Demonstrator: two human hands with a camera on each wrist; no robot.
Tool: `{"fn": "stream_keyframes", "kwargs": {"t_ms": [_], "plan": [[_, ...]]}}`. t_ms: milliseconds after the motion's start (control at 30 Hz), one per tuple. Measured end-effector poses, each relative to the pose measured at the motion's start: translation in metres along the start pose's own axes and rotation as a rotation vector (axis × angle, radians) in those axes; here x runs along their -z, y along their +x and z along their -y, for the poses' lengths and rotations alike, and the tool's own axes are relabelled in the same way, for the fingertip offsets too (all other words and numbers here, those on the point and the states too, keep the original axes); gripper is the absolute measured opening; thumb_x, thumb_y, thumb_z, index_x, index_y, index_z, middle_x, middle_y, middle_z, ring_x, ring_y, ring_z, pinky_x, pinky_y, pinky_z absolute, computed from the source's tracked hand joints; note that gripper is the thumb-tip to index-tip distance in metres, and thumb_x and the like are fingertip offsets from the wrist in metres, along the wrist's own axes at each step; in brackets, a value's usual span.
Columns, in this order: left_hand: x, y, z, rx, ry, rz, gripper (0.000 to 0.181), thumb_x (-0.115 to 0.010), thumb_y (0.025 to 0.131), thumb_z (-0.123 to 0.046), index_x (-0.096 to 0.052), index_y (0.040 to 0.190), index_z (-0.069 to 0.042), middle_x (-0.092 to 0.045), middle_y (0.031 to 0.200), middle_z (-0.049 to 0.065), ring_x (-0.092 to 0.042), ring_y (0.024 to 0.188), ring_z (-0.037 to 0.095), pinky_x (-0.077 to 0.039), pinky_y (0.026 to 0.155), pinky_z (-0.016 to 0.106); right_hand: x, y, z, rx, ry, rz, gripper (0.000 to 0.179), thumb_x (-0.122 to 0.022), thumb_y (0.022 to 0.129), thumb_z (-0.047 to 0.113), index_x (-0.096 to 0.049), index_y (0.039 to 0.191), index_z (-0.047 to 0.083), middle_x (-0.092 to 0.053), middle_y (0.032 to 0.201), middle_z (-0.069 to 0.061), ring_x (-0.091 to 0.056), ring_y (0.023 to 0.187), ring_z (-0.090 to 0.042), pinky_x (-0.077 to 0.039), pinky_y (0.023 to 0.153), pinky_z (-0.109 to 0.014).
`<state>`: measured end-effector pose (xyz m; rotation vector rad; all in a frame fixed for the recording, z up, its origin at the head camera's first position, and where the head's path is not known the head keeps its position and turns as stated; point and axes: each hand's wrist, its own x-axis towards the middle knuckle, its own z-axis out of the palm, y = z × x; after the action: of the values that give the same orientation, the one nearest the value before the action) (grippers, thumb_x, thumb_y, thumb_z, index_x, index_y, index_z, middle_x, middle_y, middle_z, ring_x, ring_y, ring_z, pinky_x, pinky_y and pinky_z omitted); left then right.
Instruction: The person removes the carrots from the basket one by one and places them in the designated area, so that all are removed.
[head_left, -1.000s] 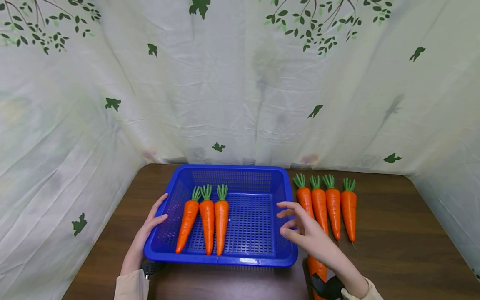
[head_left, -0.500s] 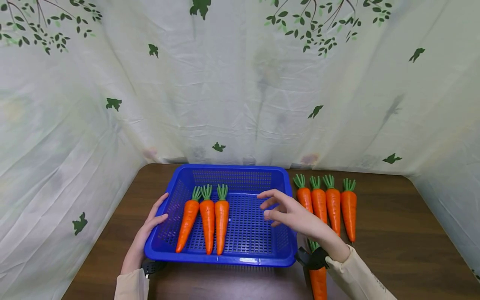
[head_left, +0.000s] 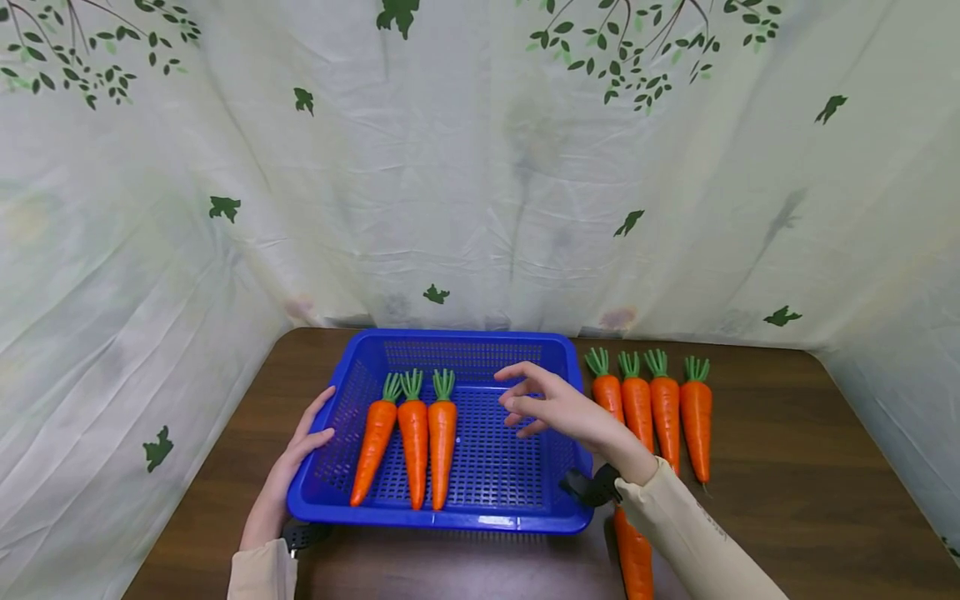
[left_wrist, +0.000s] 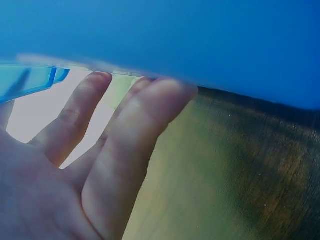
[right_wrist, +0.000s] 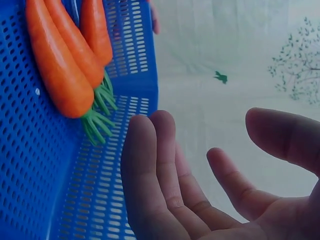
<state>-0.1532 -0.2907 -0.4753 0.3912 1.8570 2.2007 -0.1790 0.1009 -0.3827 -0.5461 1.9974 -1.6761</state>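
Inside a blue plastic basket (head_left: 405,518), three orange carrots with green tops lie side by side: a left one (head_left: 375,446), a middle one (head_left: 413,450) and a right one (head_left: 442,450). My left hand (head_left: 288,467) rests against the basket's left side, its fairly straight fingers and thumb at the rim, also seen close up in the left wrist view. Over the basket's right half hovers my right hand (head_left: 558,408), fingers loosely bent and nothing between them. In the right wrist view its fingers (right_wrist: 142,165) stand apart from the carrots (right_wrist: 60,70).
Right of the basket, several more carrots (head_left: 696,425) lie in a row on the brown wooden table (head_left: 795,467). Another carrot (head_left: 634,558) lies nearer the front, partly under the right forearm. A pale leaf-patterned cloth (head_left: 480,208) hangs behind and at the sides.
My right hand has moved left from the basket's right rim to over its inside, still holding nothing. The left hand, basket and carrots stay where they were.
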Motion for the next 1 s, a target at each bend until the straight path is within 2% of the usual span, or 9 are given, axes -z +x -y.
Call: {"fn": "stream_keyframes", "kwargs": {"t_ms": [233, 467, 733, 1000], "plan": [[0.0, 0.0, 0.001, -0.004, -0.025, 0.014, 0.057, -0.025, 0.103, -0.008, -0.009, 0.154, -0.027, -0.022, 0.142, 0.002, -0.045, 0.121, 0.008, -0.04, 0.095, 0.024, -0.008, 0.016, -0.004, -0.015, 0.03, 0.01, 0.041, -0.053, 0.098, 0.013, -0.042, 0.135, 0.002, -0.056, 0.112, -0.019, -0.063, 0.09, -0.026, -0.054, 0.076, -0.043], [0.0, 0.001, 0.001, 0.006, 0.013, -0.015, 0.058, -0.028, 0.102, -0.008, -0.011, 0.154, -0.026, -0.024, 0.14, 0.002, -0.045, 0.12, 0.006, -0.041, 0.094, 0.023, -0.017, 0.029, -0.008, -0.047, 0.042, 0.03, 0.042, -0.053, 0.097, 0.013, -0.041, 0.137, 0.003, -0.053, 0.115, -0.019, -0.063, 0.092, -0.027, -0.052, 0.079, -0.046], [-0.001, 0.0, -0.001, 0.003, -0.031, 0.0, 0.057, -0.026, 0.103, -0.008, -0.011, 0.154, -0.027, -0.025, 0.14, 0.0, -0.046, 0.12, 0.007, -0.041, 0.094, 0.023, -0.027, 0.044, -0.009, -0.095, 0.024, 0.027, 0.044, -0.055, 0.095, 0.012, -0.043, 0.137, 0.007, -0.051, 0.118, -0.021, -0.062, 0.094, -0.027, -0.051, 0.081, -0.05], [-0.001, 0.0, 0.0, 0.003, -0.029, 0.003, 0.057, -0.026, 0.103, -0.008, -0.011, 0.154, -0.029, -0.025, 0.141, 0.0, -0.046, 0.12, 0.008, -0.041, 0.095, 0.024, -0.038, 0.058, -0.012, -0.133, -0.015, 0.046, 0.049, -0.057, 0.093, 0.01, -0.04, 0.139, 0.005, -0.047, 0.123, -0.02, -0.059, 0.104, -0.039, -0.051, 0.081, -0.05]]}}
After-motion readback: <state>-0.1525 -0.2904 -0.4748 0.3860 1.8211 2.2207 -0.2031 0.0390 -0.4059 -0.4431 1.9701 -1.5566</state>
